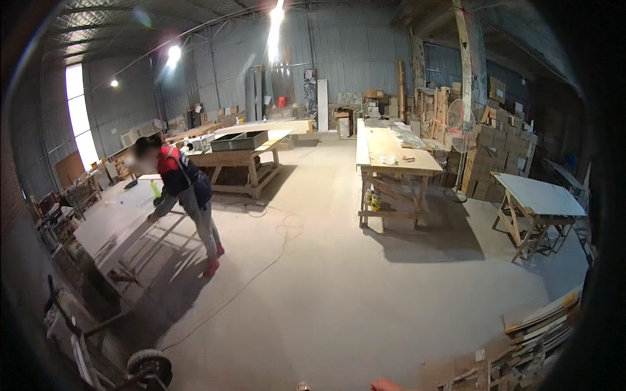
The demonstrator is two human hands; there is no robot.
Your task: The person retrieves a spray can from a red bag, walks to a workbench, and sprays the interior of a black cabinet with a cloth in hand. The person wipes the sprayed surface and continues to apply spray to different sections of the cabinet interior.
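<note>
1. we are standing in a big workshop, looking across a dusty concrete floor (339, 287).
2. only a sliver of one of our own hands (386, 385) is poking in at the bottom edge; we cannot tell which hand it is, nor whether it is open or closed.
3. nothing is showing in that hand, and the thing nearest to it is a stack of boards (541, 332), lying low at right, near but apart.
4. a co-worker (186, 195) in a red and dark top is bending over a long pale panel (117, 218) at left, one hand touching its surface.
5. a cable (261, 260) is trailing over the floor beside that person.
6. a wooden workbench (391, 156) is standing mid-room, a white-topped trestle table (541, 199) at right, cardboard boxes (502, 140) piling behind it.
</note>
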